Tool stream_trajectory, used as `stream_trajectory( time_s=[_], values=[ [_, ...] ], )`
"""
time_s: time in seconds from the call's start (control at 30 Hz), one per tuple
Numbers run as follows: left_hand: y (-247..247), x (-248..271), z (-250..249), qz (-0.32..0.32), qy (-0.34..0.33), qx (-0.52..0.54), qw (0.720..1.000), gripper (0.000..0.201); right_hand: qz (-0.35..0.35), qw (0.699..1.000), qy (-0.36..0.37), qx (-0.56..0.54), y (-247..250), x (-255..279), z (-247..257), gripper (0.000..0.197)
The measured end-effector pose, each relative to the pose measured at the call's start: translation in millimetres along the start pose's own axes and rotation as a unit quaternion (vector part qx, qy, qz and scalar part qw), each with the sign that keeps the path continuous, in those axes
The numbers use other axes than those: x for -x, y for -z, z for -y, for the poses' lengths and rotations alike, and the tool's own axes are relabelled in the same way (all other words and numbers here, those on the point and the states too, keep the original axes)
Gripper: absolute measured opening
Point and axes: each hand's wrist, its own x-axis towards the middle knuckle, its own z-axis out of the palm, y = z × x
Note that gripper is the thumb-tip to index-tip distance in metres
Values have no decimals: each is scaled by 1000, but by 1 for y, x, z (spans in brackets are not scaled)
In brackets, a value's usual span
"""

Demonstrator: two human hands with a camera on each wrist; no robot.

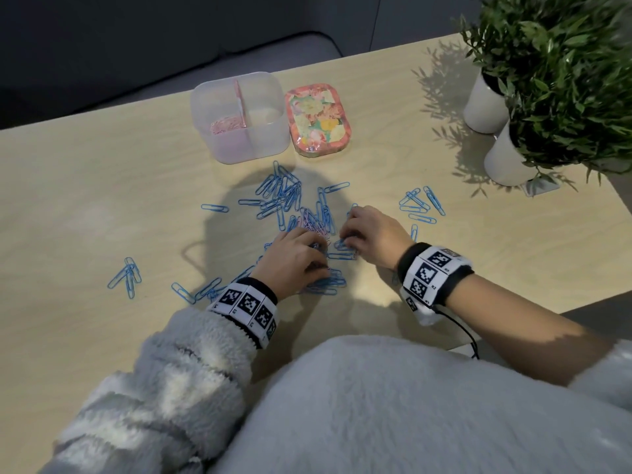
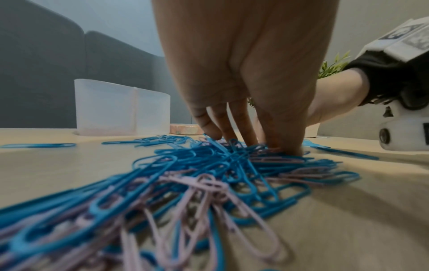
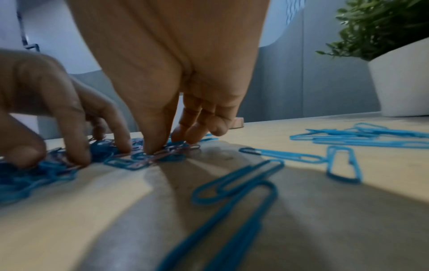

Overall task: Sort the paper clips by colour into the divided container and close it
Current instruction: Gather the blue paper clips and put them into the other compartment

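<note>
A few blue paper clips point(image 1: 128, 275) are lying scattered at the far left of the wooden table point(image 1: 85, 186), well left of the main pile point(image 1: 307, 227) of blue and pink clips, which is the landmark here. The left hand point(image 1: 294, 260) is pressing down on the near left part of that pile, fingers point(image 2: 210, 126) bent with their tips among the clips; whether it has hold of any I cannot tell. Beyond the pile, the translucent divided container point(image 1: 239, 114) is standing open, with pink clips point(image 1: 228, 126) sitting in its left compartment. Just right of the container, its floral lid point(image 1: 318, 121) is lying flat. The right hand point(image 1: 371, 232) is touching the pile's right edge, fingertips point(image 3: 150, 146) down on clips, its grasp unclear. Further right of the pile, more blue clips point(image 1: 422, 206) are lying loose, and 2 white potted plants point(image 1: 554, 73) are standing at the table's far corner.
</note>
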Motion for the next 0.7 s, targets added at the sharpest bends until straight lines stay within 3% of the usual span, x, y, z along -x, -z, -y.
stream_trajectory(
  time_s=[0.07,0.2,0.37,0.5,0.6,0.7],
  values=[
    [1,-2,-3,-10,22,-17,1000,36,-32,997,-19,-63,6,2,-7,10],
    [2,-21,-13,-22,48,-22,998,20,-84,983,-72,-146,20,14,-26,9],
    [-1,-46,-26,52,56,-29,997,28,2,996,-42,-80,10,27,-17,9],
    [-1,-47,-25,59,78,-23,995,18,-17,997,-47,-66,0,34,-20,7],
    [2,-42,-19,53,99,-19,993,15,-41,988,-80,-127,3,36,-29,22],
    [3,-43,-21,38,98,-33,994,19,-110,967,-122,-196,11,39,-36,38]
  ],
)
